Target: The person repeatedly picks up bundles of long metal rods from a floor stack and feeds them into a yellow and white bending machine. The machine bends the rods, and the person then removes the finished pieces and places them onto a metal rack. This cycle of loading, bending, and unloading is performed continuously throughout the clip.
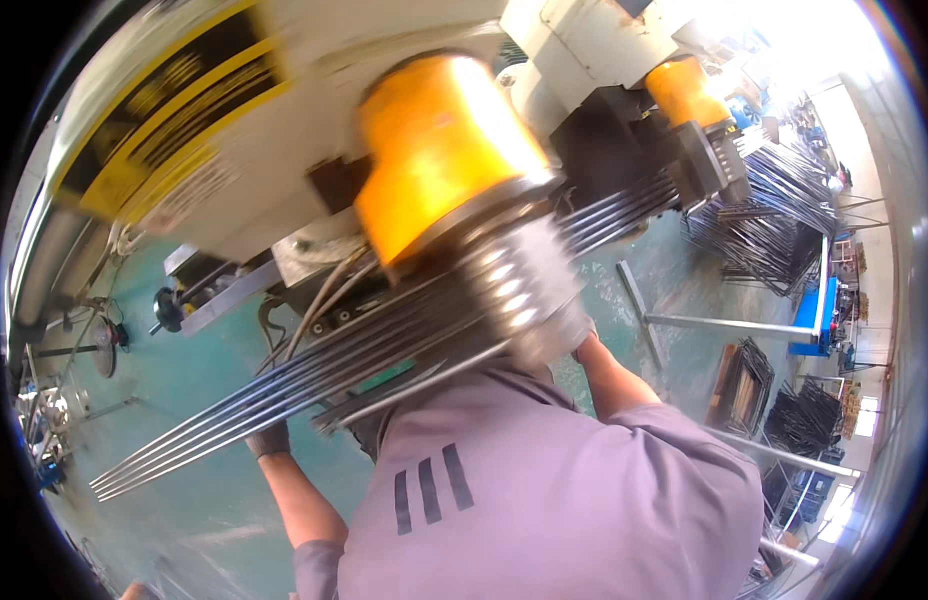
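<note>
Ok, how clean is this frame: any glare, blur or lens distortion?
Head view: glare washes out the upper right; a bright highlight sits on the nearer orange casing; the ridged metal cylinder below it is blurred; fisheye distortion bends edges near the black rim; the metal bars look clearer toward their left ends.

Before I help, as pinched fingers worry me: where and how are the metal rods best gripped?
Probably the left stretch of the metal rods, from the near side, palm underneath: there they run side by side and jut clear of the nearer orange machine head. The left hand, partly hidden beneath them, is there.
</note>
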`<state>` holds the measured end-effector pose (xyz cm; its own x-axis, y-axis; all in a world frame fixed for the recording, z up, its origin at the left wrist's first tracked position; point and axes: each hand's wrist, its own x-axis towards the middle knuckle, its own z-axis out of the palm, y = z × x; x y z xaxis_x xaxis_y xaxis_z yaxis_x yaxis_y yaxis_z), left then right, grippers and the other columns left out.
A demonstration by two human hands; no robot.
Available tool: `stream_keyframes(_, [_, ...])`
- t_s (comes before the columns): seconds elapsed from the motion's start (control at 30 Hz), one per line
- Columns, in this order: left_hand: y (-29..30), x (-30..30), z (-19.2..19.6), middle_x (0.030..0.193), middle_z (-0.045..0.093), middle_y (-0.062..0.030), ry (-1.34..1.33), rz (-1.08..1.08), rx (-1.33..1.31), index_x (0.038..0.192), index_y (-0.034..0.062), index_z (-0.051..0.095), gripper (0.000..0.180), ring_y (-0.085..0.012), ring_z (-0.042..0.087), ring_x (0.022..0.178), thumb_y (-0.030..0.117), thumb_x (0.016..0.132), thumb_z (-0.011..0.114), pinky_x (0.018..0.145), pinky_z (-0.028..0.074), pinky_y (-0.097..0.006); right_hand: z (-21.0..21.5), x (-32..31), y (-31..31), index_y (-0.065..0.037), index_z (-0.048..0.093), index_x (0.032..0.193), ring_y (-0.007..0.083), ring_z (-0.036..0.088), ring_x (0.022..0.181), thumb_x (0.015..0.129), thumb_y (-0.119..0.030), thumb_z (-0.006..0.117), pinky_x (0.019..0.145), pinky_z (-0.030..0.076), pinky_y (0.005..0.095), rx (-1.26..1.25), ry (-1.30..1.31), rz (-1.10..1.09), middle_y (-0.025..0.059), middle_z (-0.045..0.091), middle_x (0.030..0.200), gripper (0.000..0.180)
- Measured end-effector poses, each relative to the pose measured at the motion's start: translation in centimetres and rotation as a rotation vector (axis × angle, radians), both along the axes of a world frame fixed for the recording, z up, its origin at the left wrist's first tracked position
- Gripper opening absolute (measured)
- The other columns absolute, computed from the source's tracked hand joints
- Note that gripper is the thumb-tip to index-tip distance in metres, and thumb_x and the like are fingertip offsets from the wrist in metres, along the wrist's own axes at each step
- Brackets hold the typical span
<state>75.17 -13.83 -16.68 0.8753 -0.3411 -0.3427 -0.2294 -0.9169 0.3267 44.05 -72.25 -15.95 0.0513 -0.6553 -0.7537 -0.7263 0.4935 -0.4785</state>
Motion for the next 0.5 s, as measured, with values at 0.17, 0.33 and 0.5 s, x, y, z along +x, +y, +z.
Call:
stream_keyframes(0.17, [-16.1,-6.6,4.7,0.121,0.066,-0.0123,-0.158,-0.1,0.062,0.117,0.0097,0.067,0.031,-0.0298,0.06,0.114,0.026,0.094,0.054,0.094,0.048,-0.041,-0.1,1.6,-7.8,0.002,0.068,0.095,0.021,0.063,0.061,0.09,-0.03,0.067,0.06,0.053,0.0356,0.085,0.08,0.173,0.0098,0.066,0.077,0.033])
stream_keyframes(0.33, [-23.7,-10.6,7.2,0.118,0.067,-0.0126,-0.189,-0.176,-0.062,0.115,0.0095,0.068,0.03,-0.0311,0.061,0.111,0.025,0.093,0.055,0.093,0.049,-0.041,1.6,2.7,-8.3,0.003,0.067,0.1,0.0166,0.06,0.059,0.089,-0.025,0.069,0.054,0.051,0.0313,0.082,-0.094,0.322,0.0071,0.063,0.074,0.03])
stream_keyframes(0.5, [-24.8,-8.8,9.0,0.114,0.068,-0.0128,-0.336,-0.312,-0.137,0.113,0.0093,0.069,0.029,-0.0325,0.062,0.108,0.025,0.092,0.056,0.091,0.05,-0.041,1.3,-1.0,-6.4,0.001,0.065,0.1,0.0179,0.058,0.058,0.09,-0.024,0.068,0.052,0.05,0.0327,0.156,-0.133,0.113,0.007,0.062,0.074,0.027])
